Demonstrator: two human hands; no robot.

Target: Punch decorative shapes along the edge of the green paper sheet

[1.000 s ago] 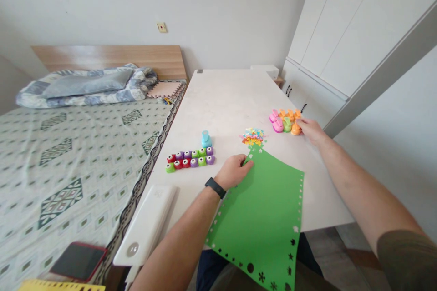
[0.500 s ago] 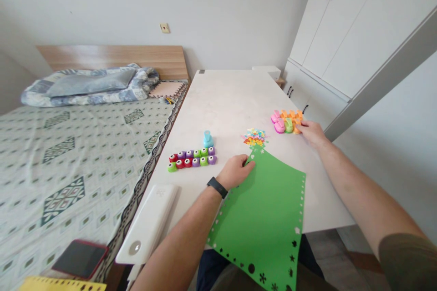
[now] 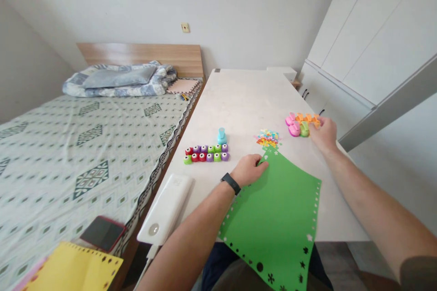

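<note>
My left hand (image 3: pixel 248 170), wearing a dark wristband, pinches the upper left edge of a green paper sheet (image 3: pixel 276 209). Shaped holes line the sheet's edges, and its lower part hangs past the table edge over my lap. Over at the right, my right hand (image 3: pixel 323 135) has its fingers closed around an orange craft punch, mostly hidden by them. Beside it stand a green craft punch (image 3: pixel 304 129), pink craft punches (image 3: pixel 294 128) and more orange craft punches (image 3: pixel 299 117). Colourful paper cutouts (image 3: pixel 268 137) lie in a pile by the sheet's top corner.
Two rows of small craft punches (image 3: pixel 206 154) stand left of my left hand, with a light blue punch (image 3: pixel 221 136) behind. A white device (image 3: pixel 167 211) with a cable lies at the table's left edge. The bed holds a phone (image 3: pixel 103 233) and yellow punched paper (image 3: pixel 77 268).
The view has turned a little left, so everything appears further right. My right hand's fingers have closed in at the orange punch. My left hand keeps its grip on the sheet.
</note>
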